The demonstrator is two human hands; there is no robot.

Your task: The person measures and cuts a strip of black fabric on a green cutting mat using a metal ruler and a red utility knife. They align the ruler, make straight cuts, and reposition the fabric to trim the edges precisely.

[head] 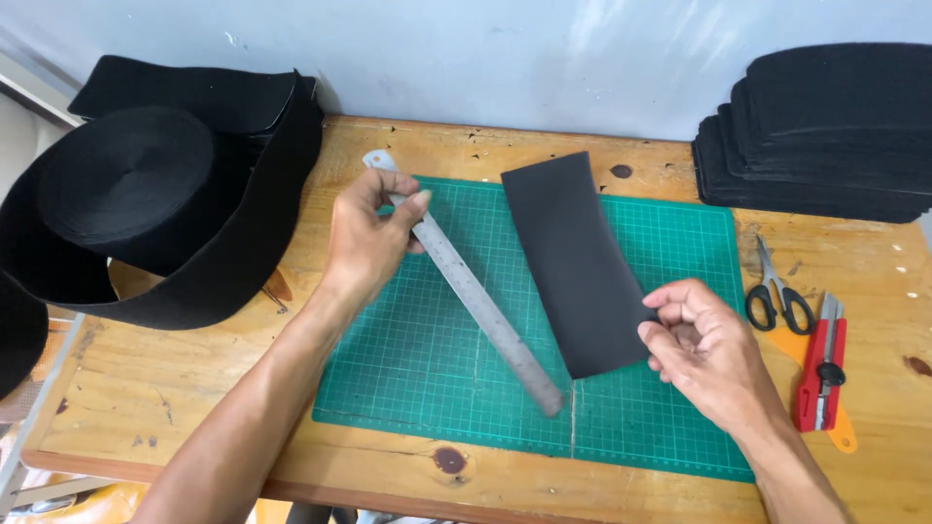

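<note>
Head view: our left hand (364, 238) grips a long steel ruler (476, 301), our right hand (704, 344) pinches a black rectangular fabric strip (578, 262) over the green cutting mat (408, 359); a loosened pinch could skew the strip.

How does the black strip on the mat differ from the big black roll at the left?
The black strip is one short cut piece lying flat on the green cutting mat; the black roll is a long band, wound up, with a loose loop trailing around it. The right hand pinches the strip's edge; no hand touches the roll, and the left hand holds a steel ruler. Both look like the same wide black band material.
</note>
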